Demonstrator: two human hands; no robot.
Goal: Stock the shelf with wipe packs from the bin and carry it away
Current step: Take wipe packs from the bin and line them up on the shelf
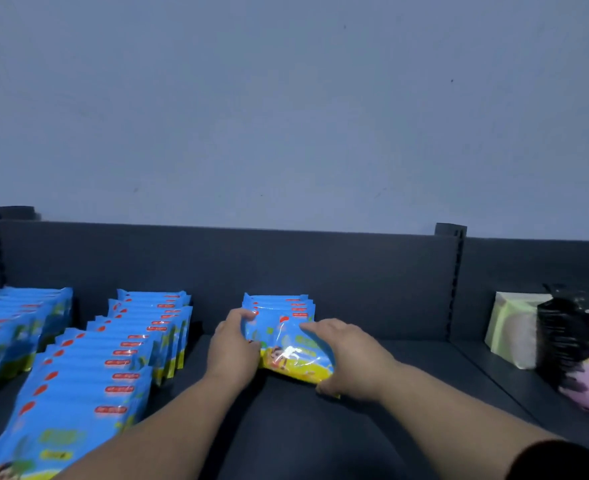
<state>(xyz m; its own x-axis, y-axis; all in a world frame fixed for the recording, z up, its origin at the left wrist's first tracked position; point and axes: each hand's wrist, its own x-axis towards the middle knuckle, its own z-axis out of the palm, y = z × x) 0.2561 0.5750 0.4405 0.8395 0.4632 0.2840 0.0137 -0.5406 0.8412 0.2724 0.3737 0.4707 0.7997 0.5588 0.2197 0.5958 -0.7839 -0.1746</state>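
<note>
On the dark shelf (320, 427) stands a short row of blue and yellow wipe packs (279, 308), upright against the back panel. My left hand (232, 344) grips the left edge of the front wipe pack (286, 348) and my right hand (350, 356) grips its right side, fingers over the top. Two longer rows of the same packs fill the shelf: a middle row (113, 362) and a far-left row (12, 327). The bin is not in view.
The dark back panel (320, 271) and a slotted upright (454, 282) bound the bay. On the neighbouring shelf at right stand a pale green and white pack (514, 327) and black and pink packs (584, 344). Above is a plain grey-blue wall.
</note>
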